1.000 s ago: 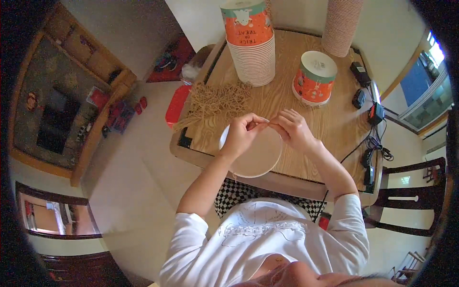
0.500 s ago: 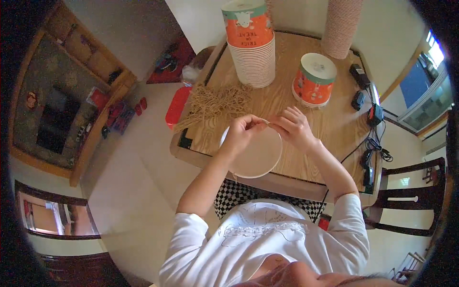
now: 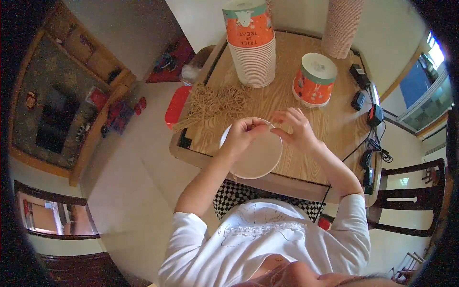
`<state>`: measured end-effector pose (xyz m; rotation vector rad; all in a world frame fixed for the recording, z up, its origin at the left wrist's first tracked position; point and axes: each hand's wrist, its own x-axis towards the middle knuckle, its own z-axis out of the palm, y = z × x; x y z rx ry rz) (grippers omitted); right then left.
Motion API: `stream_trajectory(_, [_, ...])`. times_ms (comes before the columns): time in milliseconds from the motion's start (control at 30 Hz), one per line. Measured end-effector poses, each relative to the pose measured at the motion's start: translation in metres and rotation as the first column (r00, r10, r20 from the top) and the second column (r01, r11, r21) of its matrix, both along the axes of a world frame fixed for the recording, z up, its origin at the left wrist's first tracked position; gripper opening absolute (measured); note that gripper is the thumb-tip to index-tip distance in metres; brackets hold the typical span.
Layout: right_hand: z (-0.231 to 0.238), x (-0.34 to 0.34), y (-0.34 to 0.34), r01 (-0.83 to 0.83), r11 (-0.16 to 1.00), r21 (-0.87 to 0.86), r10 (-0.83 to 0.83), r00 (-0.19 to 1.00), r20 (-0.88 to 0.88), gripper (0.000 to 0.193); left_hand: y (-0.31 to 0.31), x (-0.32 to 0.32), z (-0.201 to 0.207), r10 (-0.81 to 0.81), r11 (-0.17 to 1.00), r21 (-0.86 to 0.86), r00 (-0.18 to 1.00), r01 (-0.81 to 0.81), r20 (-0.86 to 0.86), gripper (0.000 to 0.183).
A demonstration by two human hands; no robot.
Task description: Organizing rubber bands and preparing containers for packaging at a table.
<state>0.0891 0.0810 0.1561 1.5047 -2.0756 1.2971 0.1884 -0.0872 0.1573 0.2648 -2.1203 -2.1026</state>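
Observation:
A round paper bucket (image 3: 256,160) with a pale inside stands at the table's near edge, its mouth toward me. At its far rim my left hand (image 3: 245,134) is closed, thumb and forefinger pinching the rim. My right hand (image 3: 297,128) meets it there, thumb and forefinger together on something too small to make out, the other fingers raised. A short strand of twine (image 3: 234,179) hangs at the bucket's near left rim. Beyond my left hand lies a loose heap of tan twine (image 3: 220,101).
A tall stack of orange and white paper buckets (image 3: 253,62) stands at the back, a shorter upside-down one (image 3: 316,83) right of it. Another tall stack (image 3: 342,28) is farther back. Black adapters and cables (image 3: 370,143) line the right edge. A dark wooden chair (image 3: 411,196) stands right.
My right hand's fingers have lifted and spread a little at the far rim. My left hand has shifted slightly and stays pinched there. The bucket has barely moved.

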Motion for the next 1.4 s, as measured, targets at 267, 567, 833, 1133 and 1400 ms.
stream_trajectory(267, [-0.007,-0.008,0.002,-0.064,0.998,-0.001,0.060,0.937,-0.345,0.019,0.001,0.000,0.002,-0.072,0.989,0.137,0.993,0.058,0.095,0.018])
stream_trajectory(567, [-0.032,-0.008,-0.004,0.001,0.970,0.244,-0.110,0.895,0.432,0.038,-0.011,0.000,-0.011,0.021,0.998,-0.061,0.999,-0.018,0.039,0.009])
stream_trajectory(833, [-0.014,0.012,-0.010,-0.101,0.995,0.010,0.086,0.891,0.447,0.038,-0.020,0.006,-0.003,-0.145,0.983,-0.107,0.989,0.146,0.022,0.010])
stream_trajectory(1133, [-0.004,0.020,-0.017,-0.153,0.958,-0.244,0.267,0.790,0.553,0.009,-0.008,0.011,0.012,-0.145,0.988,0.072,0.985,0.139,0.093,0.012])
stream_trajectory(1400, [0.001,0.022,-0.011,-0.084,0.985,-0.153,0.144,0.886,0.441,0.009,-0.002,0.014,0.015,-0.125,0.981,0.158,0.990,0.113,0.065,0.013])
